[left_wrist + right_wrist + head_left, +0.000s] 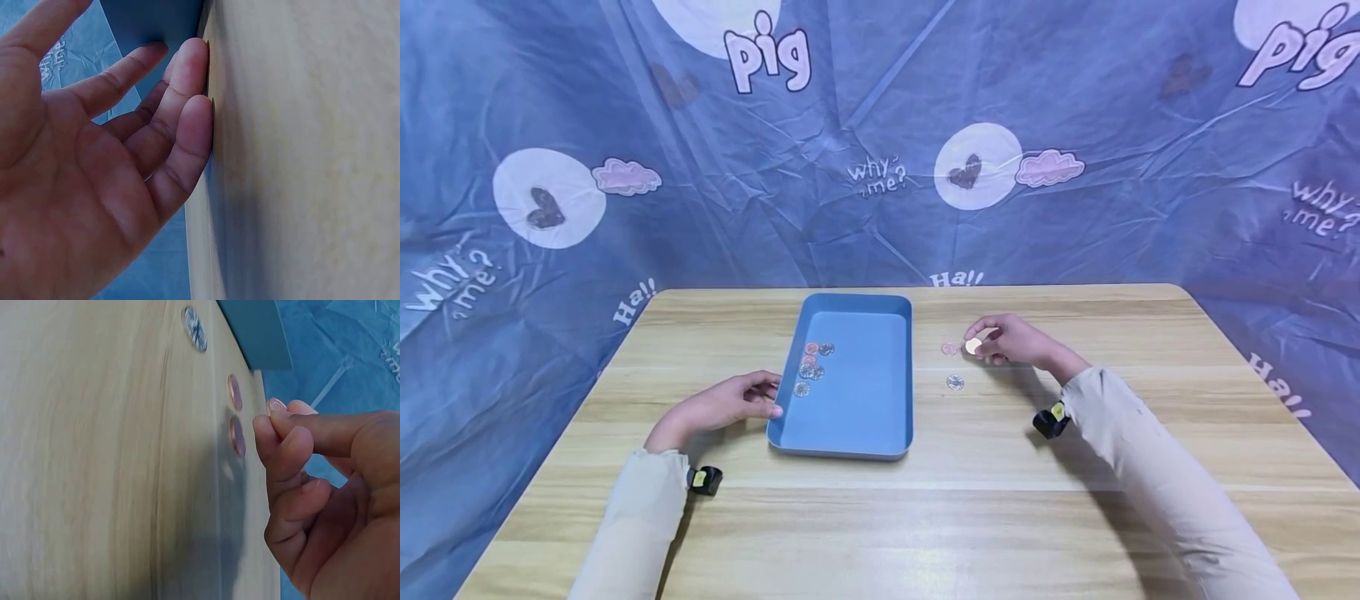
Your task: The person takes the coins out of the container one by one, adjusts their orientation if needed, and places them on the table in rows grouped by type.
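A blue rectangular tray (857, 417) lies on the table, with several silver coins (802, 389) and two copper-coloured coins (812, 348) along its left side. My left hand (737, 400) is beside the tray's left wall, its loosely bent fingers (190, 69) touching or close against the outside. In the head view the thumb is at the rim. To the right of the tray, my right hand (1011, 340) pinches a coin (277, 406) between thumb and forefinger, just above the table. Below it lie two copper-coloured coins (237, 435) and, nearer me, a silver coin (955, 382).
The wooden table (850, 533) runs under everything, its far edge meeting a blue printed cloth (880, 225) that hangs behind and at both sides. A small black camera (1051, 420) is strapped at the right wrist, another (705, 481) at the left.
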`<state>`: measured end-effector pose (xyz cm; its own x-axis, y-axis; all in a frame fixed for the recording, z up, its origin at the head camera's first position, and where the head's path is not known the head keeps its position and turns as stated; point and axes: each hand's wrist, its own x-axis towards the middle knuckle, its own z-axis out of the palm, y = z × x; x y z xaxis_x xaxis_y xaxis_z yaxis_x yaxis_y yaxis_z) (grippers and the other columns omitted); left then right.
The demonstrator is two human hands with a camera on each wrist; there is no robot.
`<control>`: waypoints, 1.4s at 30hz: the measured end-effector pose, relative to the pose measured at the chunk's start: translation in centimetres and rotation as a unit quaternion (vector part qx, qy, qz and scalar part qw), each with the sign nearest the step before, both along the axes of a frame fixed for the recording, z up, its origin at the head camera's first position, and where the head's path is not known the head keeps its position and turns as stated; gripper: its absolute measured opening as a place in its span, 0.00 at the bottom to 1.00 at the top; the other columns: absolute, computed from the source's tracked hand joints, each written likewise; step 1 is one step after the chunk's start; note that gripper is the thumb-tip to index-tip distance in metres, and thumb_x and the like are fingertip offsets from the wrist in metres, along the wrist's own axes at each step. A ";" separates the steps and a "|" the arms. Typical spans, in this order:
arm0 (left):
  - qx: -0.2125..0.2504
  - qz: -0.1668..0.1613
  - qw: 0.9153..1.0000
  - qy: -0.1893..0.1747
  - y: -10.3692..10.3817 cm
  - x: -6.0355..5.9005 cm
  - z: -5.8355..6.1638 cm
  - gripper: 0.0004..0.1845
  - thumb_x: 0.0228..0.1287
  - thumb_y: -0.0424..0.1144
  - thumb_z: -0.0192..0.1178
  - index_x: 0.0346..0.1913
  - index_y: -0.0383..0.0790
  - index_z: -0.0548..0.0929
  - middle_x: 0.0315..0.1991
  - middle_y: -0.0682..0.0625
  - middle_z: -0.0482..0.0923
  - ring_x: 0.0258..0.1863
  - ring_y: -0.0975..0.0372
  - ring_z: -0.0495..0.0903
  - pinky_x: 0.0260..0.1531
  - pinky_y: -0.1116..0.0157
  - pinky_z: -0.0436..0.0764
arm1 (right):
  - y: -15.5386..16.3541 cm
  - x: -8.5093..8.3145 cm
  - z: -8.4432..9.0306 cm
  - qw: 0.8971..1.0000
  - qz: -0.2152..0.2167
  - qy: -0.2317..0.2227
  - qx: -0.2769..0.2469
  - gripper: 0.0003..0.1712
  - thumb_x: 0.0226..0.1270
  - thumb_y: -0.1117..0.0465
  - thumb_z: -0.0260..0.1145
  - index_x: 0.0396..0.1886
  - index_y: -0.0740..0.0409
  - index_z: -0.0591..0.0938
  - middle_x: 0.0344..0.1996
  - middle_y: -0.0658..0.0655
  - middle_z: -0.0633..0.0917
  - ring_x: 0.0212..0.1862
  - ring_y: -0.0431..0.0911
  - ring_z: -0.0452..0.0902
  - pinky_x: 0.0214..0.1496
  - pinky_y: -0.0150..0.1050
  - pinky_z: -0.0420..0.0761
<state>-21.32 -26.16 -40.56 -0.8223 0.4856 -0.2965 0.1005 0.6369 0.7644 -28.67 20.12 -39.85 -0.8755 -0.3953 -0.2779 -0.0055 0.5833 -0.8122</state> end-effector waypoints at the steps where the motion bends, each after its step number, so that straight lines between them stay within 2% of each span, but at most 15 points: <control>1: 0.000 0.000 1.000 -0.001 0.0 0.0 0.0 0.35 0.64 0.48 0.63 0.67 0.29 0.66 0.53 0.41 0.76 0.52 0.55 0.75 0.55 0.58 0.73 | 0.2 -0.1 -0.1 1.000 -0.001 -0.001 0.001 0.18 0.63 0.70 0.62 0.53 0.65 0.77 0.25 0.57 0.81 0.22 0.41 0.71 0.23 0.30 0.71; 7: 0.002 0.001 1.000 0.000 0.0 0.0 -0.1 0.35 0.64 0.48 0.63 0.67 0.29 0.66 0.54 0.41 0.76 0.52 0.55 0.74 0.55 0.58 0.73 | 1.2 -0.4 -0.5 1.000 -0.015 -0.008 0.011 0.18 0.63 0.71 0.61 0.53 0.68 0.76 0.26 0.56 0.82 0.21 0.38 0.69 0.22 0.28 0.69; 16: -0.001 0.000 1.000 0.000 -0.1 0.0 -0.1 0.35 0.64 0.48 0.62 0.67 0.30 0.66 0.55 0.41 0.76 0.52 0.55 0.75 0.55 0.58 0.73 | 1.6 -0.7 -0.8 0.999 -0.023 -0.010 0.035 0.17 0.64 0.70 0.62 0.52 0.68 0.77 0.20 0.50 0.81 0.19 0.39 0.69 0.20 0.30 0.67; 25: -0.003 0.002 1.000 0.001 -0.2 0.0 -0.1 0.36 0.64 0.49 0.62 0.67 0.30 0.66 0.55 0.41 0.76 0.53 0.54 0.75 0.56 0.57 0.73 | 1.3 -0.9 -0.4 0.998 -0.018 -0.019 0.054 0.15 0.67 0.66 0.63 0.50 0.72 0.77 0.23 0.49 0.80 0.22 0.39 0.71 0.24 0.31 0.70; 35: 0.000 0.002 1.000 0.005 -0.1 0.0 -0.3 0.36 0.64 0.48 0.63 0.67 0.30 0.66 0.54 0.41 0.76 0.53 0.54 0.75 0.56 0.57 0.73 | 1.4 -1.0 -0.5 0.997 -0.016 -0.010 0.071 0.19 0.68 0.62 0.63 0.51 0.72 0.76 0.22 0.49 0.80 0.22 0.39 0.71 0.27 0.33 0.73; 42: 0.001 -0.003 1.000 0.009 0.0 0.0 -0.2 0.36 0.63 0.49 0.63 0.67 0.29 0.66 0.53 0.40 0.77 0.52 0.55 0.75 0.56 0.57 0.74 | 1.3 -1.0 -0.7 0.997 -0.014 0.006 0.080 0.17 0.65 0.67 0.63 0.51 0.72 0.75 0.21 0.51 0.79 0.20 0.40 0.70 0.26 0.32 0.74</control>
